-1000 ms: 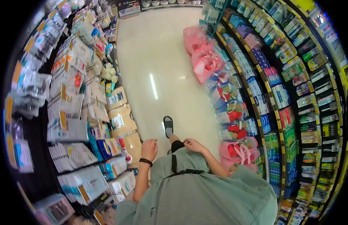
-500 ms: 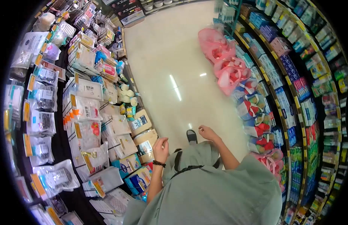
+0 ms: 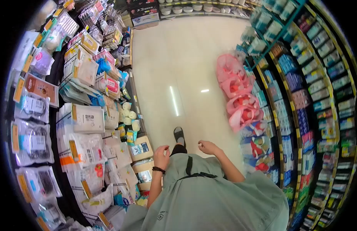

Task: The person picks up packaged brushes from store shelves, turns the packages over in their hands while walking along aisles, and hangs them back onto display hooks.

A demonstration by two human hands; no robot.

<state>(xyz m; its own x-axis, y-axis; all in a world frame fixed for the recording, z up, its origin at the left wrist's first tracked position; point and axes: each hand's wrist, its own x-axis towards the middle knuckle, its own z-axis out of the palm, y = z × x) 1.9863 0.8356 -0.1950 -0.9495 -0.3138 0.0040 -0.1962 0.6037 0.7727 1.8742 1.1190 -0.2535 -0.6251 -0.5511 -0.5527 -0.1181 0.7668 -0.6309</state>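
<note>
My left hand (image 3: pixel 161 157), with a dark beaded bracelet (image 3: pixel 159 169) at its wrist, hangs in front of my body with the fingers loosely bent and nothing visible in it. Nearest to it are the boxed packs (image 3: pixel 142 149) on the low left shelf, which it does not touch. My right hand (image 3: pixel 209 148) hovers over the aisle floor (image 3: pixel 155 69), its fingers loosely curled and holding nothing that I can see. Below and between the hands, a foot in a dark sandal (image 3: pixel 179 134) is on the floor.
Packaged goods (image 3: pixel 86 119) hang on hooks along the left. Pink bags (image 3: pixel 240 96) stick out into the aisle from the right shelving, below a teal wire rack (image 3: pixel 274 34). Boxed goods (image 3: pixel 297 100) line the right shelves. Bowls (image 3: pixel 178 9) stand on the far shelf.
I have moved forward along the aisle; the far shelf with bowls shows more, and the goods have slid down the view. The sandalled foot sits further left. Both hands remain without anything visible in them.
</note>
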